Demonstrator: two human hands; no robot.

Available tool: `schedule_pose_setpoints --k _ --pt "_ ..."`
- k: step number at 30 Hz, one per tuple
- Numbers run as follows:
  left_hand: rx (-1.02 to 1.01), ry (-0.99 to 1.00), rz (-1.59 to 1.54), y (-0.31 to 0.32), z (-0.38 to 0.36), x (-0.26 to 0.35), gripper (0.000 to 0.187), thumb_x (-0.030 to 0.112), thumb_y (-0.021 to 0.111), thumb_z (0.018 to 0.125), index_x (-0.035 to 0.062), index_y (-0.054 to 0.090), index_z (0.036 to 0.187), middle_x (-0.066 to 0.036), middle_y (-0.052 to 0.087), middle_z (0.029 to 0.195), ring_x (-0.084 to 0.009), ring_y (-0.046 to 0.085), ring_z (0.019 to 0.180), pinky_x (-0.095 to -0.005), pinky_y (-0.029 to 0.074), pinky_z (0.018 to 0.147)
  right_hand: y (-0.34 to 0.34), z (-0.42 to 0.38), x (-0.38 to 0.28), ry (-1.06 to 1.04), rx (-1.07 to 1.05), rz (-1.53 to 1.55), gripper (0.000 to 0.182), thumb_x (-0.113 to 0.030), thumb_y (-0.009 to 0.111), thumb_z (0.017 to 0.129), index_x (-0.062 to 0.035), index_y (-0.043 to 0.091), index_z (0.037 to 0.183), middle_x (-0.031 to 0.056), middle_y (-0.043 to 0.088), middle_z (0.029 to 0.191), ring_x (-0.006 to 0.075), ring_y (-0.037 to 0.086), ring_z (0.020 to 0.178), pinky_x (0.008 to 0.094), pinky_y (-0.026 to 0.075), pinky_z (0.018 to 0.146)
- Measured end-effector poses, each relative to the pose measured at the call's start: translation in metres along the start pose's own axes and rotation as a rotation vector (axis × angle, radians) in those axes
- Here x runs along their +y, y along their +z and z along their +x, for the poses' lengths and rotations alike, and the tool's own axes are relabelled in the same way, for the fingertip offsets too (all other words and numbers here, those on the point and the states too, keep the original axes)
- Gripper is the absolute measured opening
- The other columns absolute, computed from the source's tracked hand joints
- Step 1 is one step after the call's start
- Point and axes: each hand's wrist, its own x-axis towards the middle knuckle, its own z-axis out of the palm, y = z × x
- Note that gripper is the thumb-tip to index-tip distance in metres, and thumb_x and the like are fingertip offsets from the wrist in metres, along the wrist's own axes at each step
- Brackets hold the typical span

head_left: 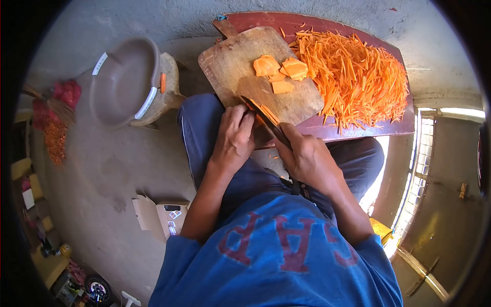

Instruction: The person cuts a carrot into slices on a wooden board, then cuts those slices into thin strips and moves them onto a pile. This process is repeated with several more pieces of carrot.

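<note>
My right hand (307,158) is wrapped round the handle of a knife (271,125), whose dark blade points up and left over the near edge of a wooden cutting board (225,61). Beside the blade tip, my left hand (236,134) is closed with its fingers curled; whatever they hold is hidden. Thin orange strips (269,113) lie along the far side of the blade. Farther up the board sit several orange vegetable slices (267,65), perhaps carrot. A large heap of orange shreds (353,77) is piled to the right of the board.
The board and heap rest on a low dark-red table (373,132) by the wall. At left, a grey-brown basin (125,82) leans on a stool (171,79). An open cardboard box (148,217) lies on the floor. A broom (59,107) stands near a red net bag (66,92).
</note>
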Motion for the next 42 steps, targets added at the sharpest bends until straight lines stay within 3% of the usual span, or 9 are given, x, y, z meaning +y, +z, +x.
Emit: schedule_pose_setpoints --k 6,16,19,22,25,29,33,37,42 --pt "-0.101 0.022 0.000 -0.011 0.001 0.005 0.029 -0.004 0.077 0.092 -0.0067 0.075 0.121 -0.020 0.069 0.123 -0.0435 0.067 0.113 -0.0505 0.058 0.099 0.001 -0.013 0.003 -0.007 0.049 0.080 0.031 -0.014 0.073 0.105 0.0023 0.064 0.130 0.0344 0.071 0.089 0.0563 0.072 0.089 0.0597 0.055 0.076" --pt "-0.082 0.017 0.015 -0.001 -0.002 0.001 0.040 0.000 0.075 0.086 -0.0088 0.073 0.125 -0.023 0.065 0.125 -0.0440 0.062 0.113 -0.0535 0.055 0.102 -0.008 -0.023 -0.005 0.025 0.005 0.004 0.032 -0.014 0.073 0.105 0.0024 0.065 0.131 0.0329 0.074 0.096 0.0550 0.073 0.091 0.0591 0.058 0.078" --pt "-0.073 0.019 0.032 -0.002 0.003 0.003 0.042 0.000 0.076 0.085 -0.0081 0.073 0.127 -0.024 0.063 0.123 -0.0447 0.062 0.112 -0.0542 0.055 0.101 -0.002 -0.023 -0.002 -0.024 0.025 -0.029 0.030 -0.012 0.072 0.104 0.0019 0.060 0.128 0.0303 0.072 0.082 0.0543 0.073 0.082 0.0616 0.058 0.072" --pt "-0.096 0.006 0.028 -0.005 0.001 0.004 0.043 0.001 0.077 0.086 -0.0080 0.073 0.128 -0.024 0.063 0.123 -0.0446 0.061 0.111 -0.0543 0.055 0.101 0.012 -0.004 0.013 -0.282 0.198 -0.083 0.027 -0.014 0.071 0.105 0.0006 0.060 0.124 0.0297 0.072 0.079 0.0546 0.072 0.078 0.0621 0.057 0.070" --pt "-0.128 -0.014 0.030 -0.007 0.000 0.006 0.043 0.001 0.077 0.087 -0.0090 0.072 0.129 -0.024 0.064 0.123 -0.0441 0.062 0.111 -0.0533 0.055 0.100 0.011 0.012 0.008 -0.083 0.059 0.018 0.024 -0.016 0.071 0.106 0.0004 0.060 0.121 0.0306 0.070 0.079 0.0549 0.071 0.078 0.0621 0.057 0.070" --pt "-0.065 0.025 0.012 -0.002 -0.001 -0.002 0.042 -0.001 0.077 0.085 -0.0097 0.073 0.126 -0.023 0.066 0.125 -0.0433 0.063 0.109 -0.0521 0.055 0.098 -0.007 0.000 0.004 -0.019 -0.002 0.046 0.024 -0.017 0.070 0.107 0.0003 0.061 0.122 0.0307 0.070 0.079 0.0552 0.071 0.078 0.0614 0.057 0.071" --pt "-0.052 0.017 -0.017 -0.003 -0.002 -0.001 0.043 -0.003 0.077 0.081 -0.0098 0.074 0.123 -0.024 0.067 0.127 -0.0434 0.063 0.110 -0.0522 0.055 0.097 0.013 -0.001 0.011 -0.097 0.076 0.030 0.032 -0.015 0.073 0.106 0.0020 0.065 0.131 0.0317 0.073 0.087 0.0543 0.073 0.085 0.0606 0.057 0.073" --pt "-0.081 0.012 -0.021 -0.007 -0.002 -0.001 0.041 -0.005 0.074 0.080 -0.0097 0.075 0.121 -0.023 0.068 0.125 -0.0429 0.063 0.111 -0.0519 0.055 0.099 0.005 0.011 0.002 -0.037 -0.011 0.002 0.027 -0.015 0.071 0.105 0.0021 0.060 0.123 0.0321 0.073 0.085 0.0549 0.073 0.083 0.0613 0.057 0.073" --pt "-0.031 0.018 -0.020 -0.002 -0.003 -0.002 0.038 -0.008 0.071 0.079 -0.0092 0.077 0.117 -0.022 0.068 0.125 -0.0418 0.064 0.112 -0.0513 0.055 0.100 0.002 0.000 0.003 -0.023 -0.020 0.039 0.028 -0.016 0.071 0.106 0.0026 0.060 0.124 0.0332 0.072 0.085 0.0549 0.073 0.084 0.0620 0.057 0.073"
